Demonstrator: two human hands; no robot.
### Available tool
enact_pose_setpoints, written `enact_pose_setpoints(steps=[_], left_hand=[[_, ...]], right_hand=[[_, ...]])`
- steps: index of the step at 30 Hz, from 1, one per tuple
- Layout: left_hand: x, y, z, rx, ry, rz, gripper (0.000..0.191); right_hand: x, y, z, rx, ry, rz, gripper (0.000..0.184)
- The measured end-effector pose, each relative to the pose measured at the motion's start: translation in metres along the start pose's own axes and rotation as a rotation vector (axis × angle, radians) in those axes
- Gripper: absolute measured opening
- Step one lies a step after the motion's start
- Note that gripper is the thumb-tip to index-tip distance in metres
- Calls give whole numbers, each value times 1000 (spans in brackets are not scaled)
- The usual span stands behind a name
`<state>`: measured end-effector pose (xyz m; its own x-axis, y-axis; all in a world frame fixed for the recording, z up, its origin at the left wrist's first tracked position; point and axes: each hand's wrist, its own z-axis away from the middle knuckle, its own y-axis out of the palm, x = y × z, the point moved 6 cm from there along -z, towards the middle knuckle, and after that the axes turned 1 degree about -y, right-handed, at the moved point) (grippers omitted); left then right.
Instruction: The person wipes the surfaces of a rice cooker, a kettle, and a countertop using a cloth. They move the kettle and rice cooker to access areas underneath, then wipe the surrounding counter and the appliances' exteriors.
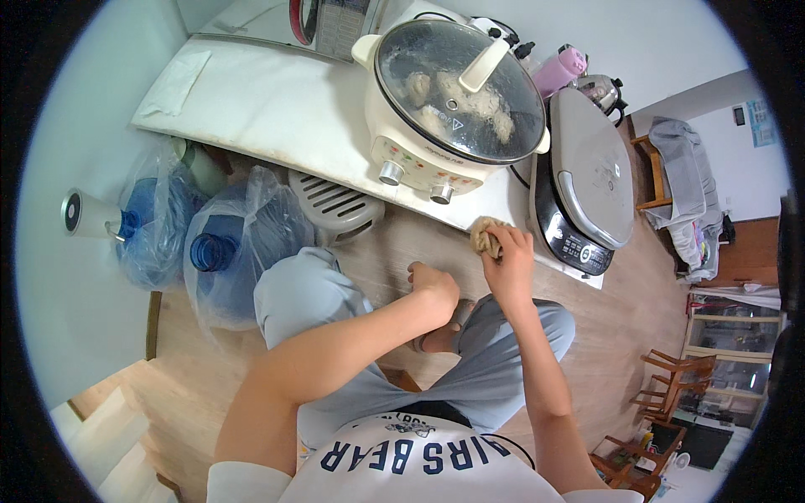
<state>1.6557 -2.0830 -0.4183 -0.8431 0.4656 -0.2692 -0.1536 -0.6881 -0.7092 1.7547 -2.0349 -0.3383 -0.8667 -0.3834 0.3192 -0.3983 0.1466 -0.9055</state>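
Note:
My right hand grips a wadded tan cloth at the front edge of the white countertop. Over my lap, my left hand is bent inward and curled, its palm and most of its fingers hidden from me. Nothing shows in it. Just beyond the cloth stands a cream electric pot with two silver knobs. Its glass lid is on, and pale lumps of food show through the wet glass. Right of the cloth, a closed grey electric griddle has a black control panel.
Blue water bottles in clear plastic bags stand at left, one topped by a white pump. A slotted grey plastic piece sits below the counter. Behind the griddle are a pink bottle and a metal kettle.

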Motion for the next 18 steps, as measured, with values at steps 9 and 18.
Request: enact_pose_setpoints(steps=[9,18], left_hand=[[29,-125,94,-1038,432,541,10],[95,-157,133,-1898,-10,379,11]], right_hand=[[137,-50,-148,-134,-527,-67,53],[128,3,-327,-39,-524,385,21]])
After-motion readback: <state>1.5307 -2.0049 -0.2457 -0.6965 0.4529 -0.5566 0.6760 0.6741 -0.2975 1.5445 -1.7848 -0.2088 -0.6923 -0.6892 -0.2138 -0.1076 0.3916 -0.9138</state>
